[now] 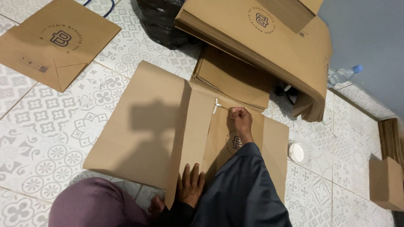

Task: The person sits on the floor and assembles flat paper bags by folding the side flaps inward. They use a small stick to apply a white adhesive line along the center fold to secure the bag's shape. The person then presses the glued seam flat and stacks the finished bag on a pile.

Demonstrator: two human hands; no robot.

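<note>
A large brown paper sheet (143, 126) lies unfolded on the patterned tile floor, with a long flap (198, 126) folded up along its middle. My left hand (190, 185) presses flat on the near end of that flap. My right hand (240, 120) reaches to the far end and pinches a thin stick (223, 106) with a white blob of glue (216, 106) at its tip, which touches the paper just beside the flap.
A finished brown paper bag (54, 42) lies at the far left. Stacks of brown paper (261, 42) rise behind, beside a black plastic bag (160, 21). A small white glue tub (297, 152) sits right of the sheet. A plastic bottle (343, 75) lies by the wall.
</note>
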